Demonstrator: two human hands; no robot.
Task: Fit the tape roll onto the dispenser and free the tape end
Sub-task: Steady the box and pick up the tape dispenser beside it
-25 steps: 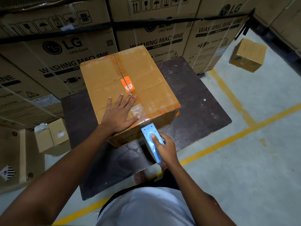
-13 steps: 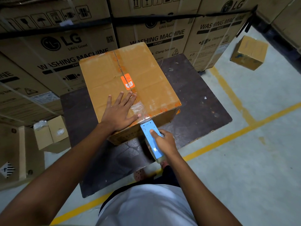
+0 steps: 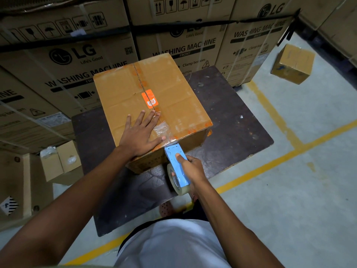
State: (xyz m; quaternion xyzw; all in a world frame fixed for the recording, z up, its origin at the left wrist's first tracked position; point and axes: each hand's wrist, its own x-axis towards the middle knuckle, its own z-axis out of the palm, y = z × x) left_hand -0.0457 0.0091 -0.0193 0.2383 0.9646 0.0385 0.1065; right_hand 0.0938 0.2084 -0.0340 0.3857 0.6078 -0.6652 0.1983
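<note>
My right hand [image 3: 190, 168] grips a light blue tape dispenser [image 3: 174, 155], its front end against the near top edge of a brown cardboard box [image 3: 173, 105]. A roll of clear tape [image 3: 174, 180] sits in the dispenser under my hand. A crinkled strip of clear tape [image 3: 162, 128] lies stuck on the box top, running toward the dispenser's front. My left hand [image 3: 142, 133] rests flat on the box top, fingers spread, thumb next to the tape strip. An orange label [image 3: 150, 98] sits over the box's centre seam.
The box stands on a dark wooden board [image 3: 231, 120] on the concrete floor with yellow lines [image 3: 270, 165]. Strapped washing-machine cartons [image 3: 183, 35] form a wall behind. A small box [image 3: 293, 63] lies at far right, another small carton [image 3: 61, 163] at left.
My right hand has tilted the dispenser so the tape roll now shows below it. The dispenser's front stays at the box edge. My left hand has kept its place.
</note>
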